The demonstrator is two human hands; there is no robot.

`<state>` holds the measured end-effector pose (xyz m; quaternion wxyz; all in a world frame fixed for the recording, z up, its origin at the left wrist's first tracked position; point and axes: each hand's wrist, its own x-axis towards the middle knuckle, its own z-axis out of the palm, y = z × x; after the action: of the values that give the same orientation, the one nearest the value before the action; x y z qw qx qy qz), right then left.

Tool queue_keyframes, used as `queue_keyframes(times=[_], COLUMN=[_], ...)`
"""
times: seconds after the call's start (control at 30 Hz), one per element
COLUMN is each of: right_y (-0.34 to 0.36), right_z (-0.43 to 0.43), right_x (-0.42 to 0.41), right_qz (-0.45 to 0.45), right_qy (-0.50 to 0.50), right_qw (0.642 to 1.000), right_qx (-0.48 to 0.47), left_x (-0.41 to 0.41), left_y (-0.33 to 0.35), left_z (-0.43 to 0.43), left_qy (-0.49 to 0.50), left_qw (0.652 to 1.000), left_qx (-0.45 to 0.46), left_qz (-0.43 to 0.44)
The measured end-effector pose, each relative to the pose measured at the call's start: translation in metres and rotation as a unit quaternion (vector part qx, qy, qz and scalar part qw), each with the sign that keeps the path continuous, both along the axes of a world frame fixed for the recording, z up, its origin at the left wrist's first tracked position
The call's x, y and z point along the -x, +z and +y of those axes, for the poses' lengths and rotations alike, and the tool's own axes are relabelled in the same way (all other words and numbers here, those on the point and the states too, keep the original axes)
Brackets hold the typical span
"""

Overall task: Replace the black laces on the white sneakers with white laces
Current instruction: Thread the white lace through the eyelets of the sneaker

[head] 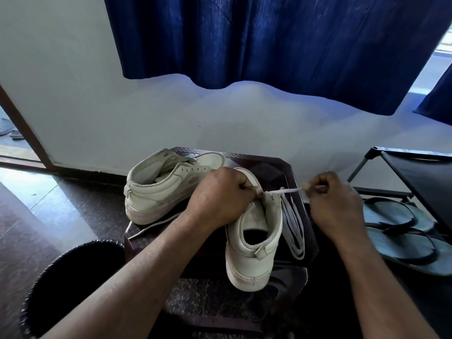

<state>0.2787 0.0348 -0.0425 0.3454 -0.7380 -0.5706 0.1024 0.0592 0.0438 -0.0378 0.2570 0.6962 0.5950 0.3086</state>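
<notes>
While the left hand (220, 194) curls over the upper of the near sneaker (252, 255) and grips it by the top eyelets, the right hand (335, 204) pinches the tip of a white lace (283, 191) between thumb and fingers. The strand runs taut between the two hands. The near sneaker stands heel toward the camera, at the near edge of the small dark table (269, 162). The second sneaker (159, 189) sits hard against the table's left edge.

Slack lace loops (292, 226) lie just beside the near sneaker, close to the right edge. A black bin (73, 277) crowds the left side, and a shoe rack (415, 167) holding flip-flops (396, 216) crowds the right. Some bare tabletop shows beyond the hands.

The left hand hides the near sneaker's front, so how far it is laced cannot be told.
</notes>
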Motion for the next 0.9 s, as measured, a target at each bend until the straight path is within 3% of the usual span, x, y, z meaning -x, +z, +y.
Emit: queue_keyframes(times=[0.13, 0.2, 0.33, 0.4, 0.5, 0.57, 0.67, 0.77, 0.9], right_y=[-0.002, 0.001, 0.000, -0.006, -0.006, -0.003, -0.003, -0.006, -0.007], right_z=[-0.005, -0.006, -0.005, -0.002, 0.000, 0.000, 0.000, -0.002, 0.000], right_x=[0.033, 0.040, 0.038, 0.031, 0.013, 0.003, 0.006, 0.025, 0.033], right_qz=[0.026, 0.055, 0.081, 0.024, -0.119, -0.133, -0.046, 0.058, 0.071], right_qy=[0.177, 0.217, 0.217, 0.186, 0.060, 0.013, 0.113, 0.244, 0.239], right_qw=[0.984, 0.975, 0.972, 0.982, 0.991, 0.991, 0.992, 0.968, 0.968], right_qx=[-0.021, 0.008, 0.037, 0.024, 0.022, 0.023, -0.017, -0.015, -0.020], left_x=[0.000, 0.001, 0.005, 0.007, 0.009, 0.008, 0.006, 0.005, 0.005], left_y=[-0.002, -0.002, -0.001, 0.001, 0.003, 0.003, 0.002, 0.002, 0.003], left_z=[0.000, 0.001, 0.001, 0.000, 0.001, 0.002, 0.000, -0.001, -0.001], left_qy=[-0.006, -0.014, -0.029, -0.030, -0.025, -0.022, -0.020, -0.018, -0.021], left_qw=[1.000, 1.000, 0.999, 0.999, 0.999, 1.000, 1.000, 0.999, 0.998], left_qx=[-0.005, -0.008, 0.008, 0.023, 0.019, 0.010, 0.006, -0.010, -0.022], left_qz=[0.003, 0.010, 0.014, 0.006, 0.014, 0.020, 0.024, 0.041, 0.046])
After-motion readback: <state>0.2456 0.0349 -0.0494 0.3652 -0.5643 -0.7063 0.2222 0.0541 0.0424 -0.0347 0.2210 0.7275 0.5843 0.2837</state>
